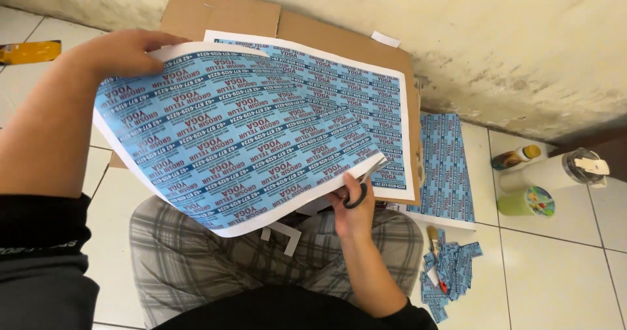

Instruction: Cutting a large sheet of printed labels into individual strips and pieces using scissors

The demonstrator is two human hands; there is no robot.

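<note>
- The printed sheet (222, 134), blue with rows of small labels and a white border, is held up above the person's lap, curving in the air from the upper left down to the lower right.
- It looks thin, light and floppy: it bows under its own weight, so it likely needs a hold at an edge to stay taut, and would probably tear or crease if pulled hard.
- The left hand (121, 50) pinches the sheet's top left corner, fingers curled over the white border.
- The right hand (353, 209) is closed through the handles of a pair of scissors (366, 183), whose blades meet the sheet's lower right edge; how far the blades are parted I cannot tell.
- Under the held sheet, a second printed sheet (372, 101) lies flat on a piece of brown cardboard (228, 13).
- Just right of the cardboard, another blue sheet (444, 167) lies on the white tiled floor (555, 265).
- A heap of cut blue labels (450, 268) sits by the person's right knee.
- Farther right, near the wall, stand a small brown bottle (516, 157), a white tumbler (555, 170) and a green container (526, 201).
</note>
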